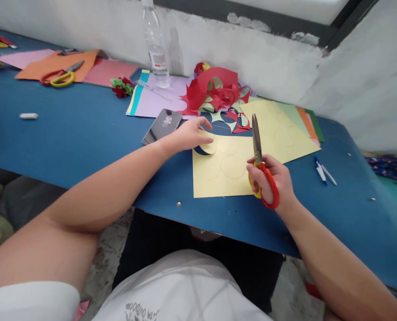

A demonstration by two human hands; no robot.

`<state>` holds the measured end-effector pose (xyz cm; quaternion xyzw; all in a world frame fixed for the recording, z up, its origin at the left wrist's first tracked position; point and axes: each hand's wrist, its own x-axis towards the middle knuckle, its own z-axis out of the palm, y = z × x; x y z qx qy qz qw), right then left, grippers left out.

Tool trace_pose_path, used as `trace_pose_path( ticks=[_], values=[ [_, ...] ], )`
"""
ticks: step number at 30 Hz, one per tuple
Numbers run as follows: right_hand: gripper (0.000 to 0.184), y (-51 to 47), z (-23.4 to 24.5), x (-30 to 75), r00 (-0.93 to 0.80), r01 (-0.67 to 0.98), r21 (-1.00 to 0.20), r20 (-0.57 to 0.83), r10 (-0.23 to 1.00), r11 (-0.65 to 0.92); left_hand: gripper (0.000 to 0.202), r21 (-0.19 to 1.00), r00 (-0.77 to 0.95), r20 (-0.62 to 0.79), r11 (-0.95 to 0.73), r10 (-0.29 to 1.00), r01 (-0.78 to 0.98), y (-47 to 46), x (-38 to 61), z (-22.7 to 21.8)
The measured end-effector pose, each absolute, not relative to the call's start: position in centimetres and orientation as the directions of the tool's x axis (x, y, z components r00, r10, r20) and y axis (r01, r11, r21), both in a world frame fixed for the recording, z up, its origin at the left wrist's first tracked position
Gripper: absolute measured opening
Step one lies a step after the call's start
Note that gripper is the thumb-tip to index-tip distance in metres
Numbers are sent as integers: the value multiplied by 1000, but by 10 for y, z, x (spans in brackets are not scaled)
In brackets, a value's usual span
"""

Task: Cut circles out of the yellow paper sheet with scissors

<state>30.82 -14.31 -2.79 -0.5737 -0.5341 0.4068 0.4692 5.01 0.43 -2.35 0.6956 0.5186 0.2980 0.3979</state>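
Observation:
My right hand (272, 180) is closed around the red and yellow handles of a pair of scissors (259, 149), blades together and pointing away from me. It hovers over the right edge of a pale yellow paper sheet (214, 178) with pencilled circles and a round cut-out at its top left. My left hand (190, 136) rests on that sheet's upper left corner, fingers pinching the paper beside the cut-out. A larger yellow sheet (278, 129) lies behind the scissors.
On the blue table (67, 138): a phone (162, 126) beside my left hand, a pile of red paper scraps (218, 96), a water bottle (156, 47), purple paper (158, 100), a second pair of scissors (61, 76) on orange paper at far left, pens (323, 171) at right. White wall behind.

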Motion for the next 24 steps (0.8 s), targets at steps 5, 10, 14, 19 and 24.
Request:
trace_pose_path(
  ticks=[5,10,14,19,24],
  values=[
    [45,-142,-25,310,72,256,-966,-24,997,-42,37,814,383,-7,-218,924,539,-2,54,-14],
    [55,-147,-12,309,-97,341,-934,-150,984,-109,46,811,498,-27,-272,867,517,-1,37,6],
    [61,-154,-6,305,-178,375,-916,-222,959,-143,45,847,590,25,-330,807,416,1,23,13],
    [62,-161,-7,306,-214,372,-922,-196,957,-105,45,932,580,95,-276,809,233,1,16,13],
    [64,-165,-13,310,-281,309,-951,-106,954,-15,65,973,501,153,-218,852,74,-12,20,16]
  ],
)
